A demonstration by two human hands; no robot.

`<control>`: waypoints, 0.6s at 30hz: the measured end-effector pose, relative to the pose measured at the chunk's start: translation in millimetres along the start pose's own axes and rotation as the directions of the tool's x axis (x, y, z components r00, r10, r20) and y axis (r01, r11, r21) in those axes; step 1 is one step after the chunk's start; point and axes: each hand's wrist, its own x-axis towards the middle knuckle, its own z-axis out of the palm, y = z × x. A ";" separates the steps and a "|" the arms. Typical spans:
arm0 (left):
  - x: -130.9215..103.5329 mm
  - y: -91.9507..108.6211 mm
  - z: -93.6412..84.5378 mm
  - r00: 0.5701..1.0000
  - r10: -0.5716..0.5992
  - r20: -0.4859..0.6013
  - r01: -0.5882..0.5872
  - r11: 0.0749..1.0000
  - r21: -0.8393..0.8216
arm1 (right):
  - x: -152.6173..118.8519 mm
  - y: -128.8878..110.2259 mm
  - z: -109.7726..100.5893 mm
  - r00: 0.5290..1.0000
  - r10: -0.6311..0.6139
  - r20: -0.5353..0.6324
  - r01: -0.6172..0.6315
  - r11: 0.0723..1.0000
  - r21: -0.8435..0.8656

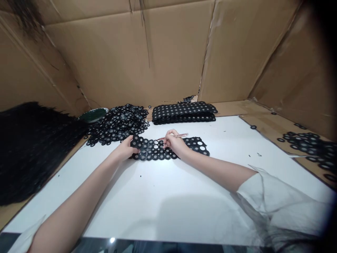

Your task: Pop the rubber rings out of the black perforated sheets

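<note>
A black strip made of rows of joined rings (150, 151) lies across the white board, its left end slightly raised. My left hand (126, 149) pinches that left end between thumb and fingers. Over the middle of the strip, my right hand (173, 142) is closed around a slim pinkish tool (182, 135), whose back end points right. The tool's tip is too small to make out. Right of my right hand, the strip continues, with some white round spots near its end.
Behind stand stacked black ring panels (184, 111). A heap of loose black rings (118, 123) is at back left, beside a green-filled dish (93, 115) and black fibres (37, 147). More rings (308, 144) lie right. Cardboard walls (173, 52) enclose the white board (147, 203).
</note>
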 end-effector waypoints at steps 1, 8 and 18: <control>0.8 -0.7 -1.3 0.999 -0.014 0.050 0.015 1.000 -0.006 | -0.9 -0.4 0.0 1.000 -0.024 0.020 0.025 0.999 -0.030; 13.0 -12.5 0.0 0.999 -0.051 0.002 0.051 0.993 -0.107 | -8.4 -4.5 3.5 0.995 -0.068 0.074 0.086 0.958 -0.272; 14.4 -19.0 2.8 0.999 -0.035 0.012 0.037 0.971 -0.237 | -9.6 -7.4 5.7 1.000 -0.018 0.011 0.018 0.998 -0.062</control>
